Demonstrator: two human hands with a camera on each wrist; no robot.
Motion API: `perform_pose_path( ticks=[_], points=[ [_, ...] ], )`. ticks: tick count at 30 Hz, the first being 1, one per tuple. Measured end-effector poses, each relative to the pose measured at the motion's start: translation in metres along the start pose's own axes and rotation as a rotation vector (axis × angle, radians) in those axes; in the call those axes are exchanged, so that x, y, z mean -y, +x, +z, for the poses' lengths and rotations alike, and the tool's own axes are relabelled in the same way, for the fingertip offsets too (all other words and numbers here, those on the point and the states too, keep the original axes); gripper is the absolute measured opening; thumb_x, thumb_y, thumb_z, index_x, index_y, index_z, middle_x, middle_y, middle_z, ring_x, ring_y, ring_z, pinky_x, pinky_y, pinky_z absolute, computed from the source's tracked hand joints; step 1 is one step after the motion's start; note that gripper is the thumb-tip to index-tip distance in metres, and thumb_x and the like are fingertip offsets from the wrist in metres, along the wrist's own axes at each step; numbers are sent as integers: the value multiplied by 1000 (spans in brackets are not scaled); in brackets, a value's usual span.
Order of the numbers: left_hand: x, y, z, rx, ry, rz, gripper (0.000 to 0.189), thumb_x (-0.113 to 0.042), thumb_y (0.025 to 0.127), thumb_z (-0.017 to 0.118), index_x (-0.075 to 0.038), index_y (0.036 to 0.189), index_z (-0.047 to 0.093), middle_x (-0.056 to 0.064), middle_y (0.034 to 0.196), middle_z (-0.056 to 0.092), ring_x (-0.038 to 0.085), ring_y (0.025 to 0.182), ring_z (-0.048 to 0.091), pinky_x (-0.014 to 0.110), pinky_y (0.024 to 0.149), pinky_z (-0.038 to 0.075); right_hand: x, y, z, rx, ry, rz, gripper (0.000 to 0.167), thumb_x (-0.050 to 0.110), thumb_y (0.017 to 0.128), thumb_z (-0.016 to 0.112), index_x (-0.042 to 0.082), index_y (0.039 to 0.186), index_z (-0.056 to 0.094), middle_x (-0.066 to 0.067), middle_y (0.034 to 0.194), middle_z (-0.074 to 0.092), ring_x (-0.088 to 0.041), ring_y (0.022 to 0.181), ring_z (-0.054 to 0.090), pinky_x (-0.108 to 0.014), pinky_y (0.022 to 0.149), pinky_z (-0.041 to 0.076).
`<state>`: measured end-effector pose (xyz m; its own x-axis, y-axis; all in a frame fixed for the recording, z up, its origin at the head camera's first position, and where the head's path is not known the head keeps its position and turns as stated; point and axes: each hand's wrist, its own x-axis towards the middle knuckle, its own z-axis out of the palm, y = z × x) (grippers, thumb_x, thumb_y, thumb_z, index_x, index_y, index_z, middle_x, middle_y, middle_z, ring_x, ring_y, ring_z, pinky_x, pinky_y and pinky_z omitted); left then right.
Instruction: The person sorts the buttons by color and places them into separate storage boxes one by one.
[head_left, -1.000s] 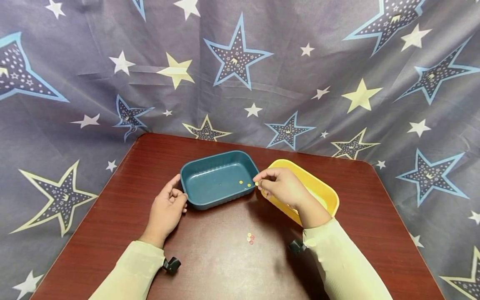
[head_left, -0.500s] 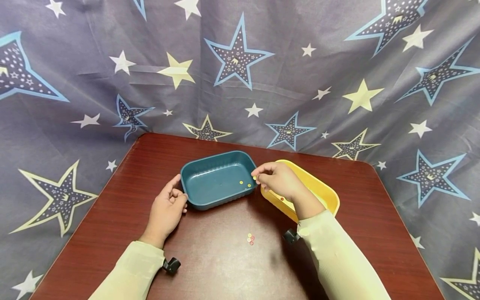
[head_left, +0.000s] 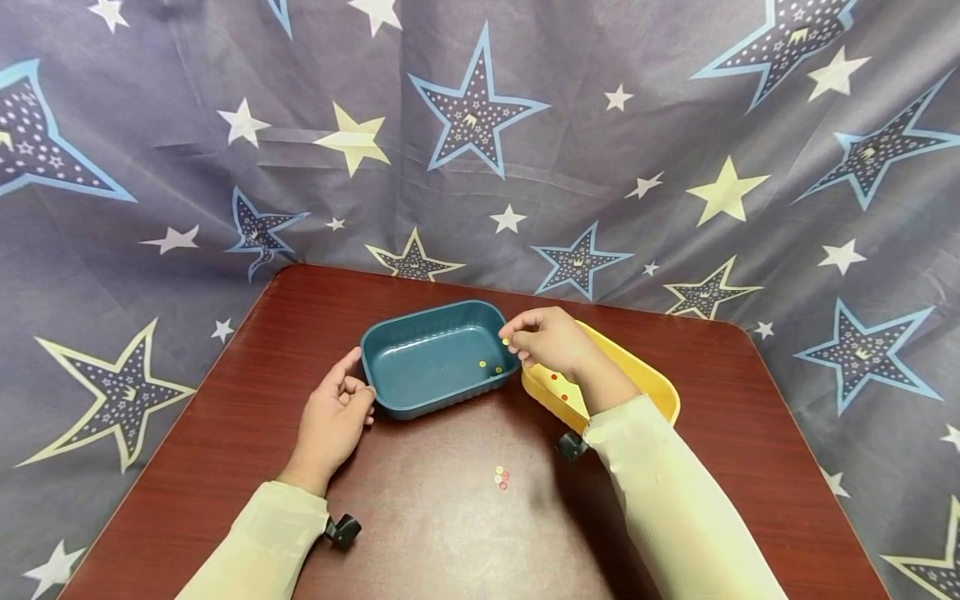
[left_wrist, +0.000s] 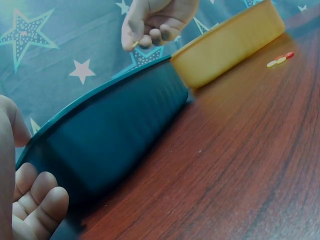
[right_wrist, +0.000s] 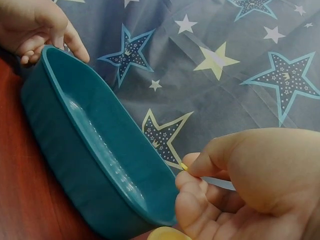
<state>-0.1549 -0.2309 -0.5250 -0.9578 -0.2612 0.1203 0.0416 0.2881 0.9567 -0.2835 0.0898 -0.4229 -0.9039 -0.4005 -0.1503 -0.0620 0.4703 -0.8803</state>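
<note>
My left hand [head_left: 336, 423] grips the left end of a dark teal plastic tray [head_left: 423, 367], thumb and forefinger at its rim, the other fingers curled beside the wall. Between right thumb and forefinger, my right hand [head_left: 553, 343] pinches a small yellow button [right_wrist: 184, 166]. That hand is raised over the teal tray's right end, beside the yellow tray [head_left: 658, 390]. A few yellow buttons [head_left: 483, 364] lie on the teal tray's floor near its right end. Red buttons [head_left: 554, 377] show inside the yellow tray, partly covered by the right hand and forearm.
On the reddish-brown table [head_left: 420, 508], a small cluster of yellow and red buttons [head_left: 501, 477] lies in front of the trays. A grey curtain [head_left: 480, 200] with stars hangs behind the table. The two trays stand almost end to end.
The right hand has moved up and slightly left with the yellow button, uncovering red buttons in the yellow tray. The left hand and teal tray have stayed in place.
</note>
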Motion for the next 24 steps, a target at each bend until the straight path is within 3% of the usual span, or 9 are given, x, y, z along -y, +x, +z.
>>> perform_pose_path(
  ticks=[24],
  points=[
    [1, -1, 0, -3, 25, -26, 61, -16, 94, 62, -28, 152, 45, 7, 87, 60, 24, 66, 64, 31, 57, 56, 9, 17, -1, 23, -95, 46, 10, 12, 95, 66, 12, 96, 76, -14, 88, 68, -24, 73, 64, -43, 70, 61]
  ],
)
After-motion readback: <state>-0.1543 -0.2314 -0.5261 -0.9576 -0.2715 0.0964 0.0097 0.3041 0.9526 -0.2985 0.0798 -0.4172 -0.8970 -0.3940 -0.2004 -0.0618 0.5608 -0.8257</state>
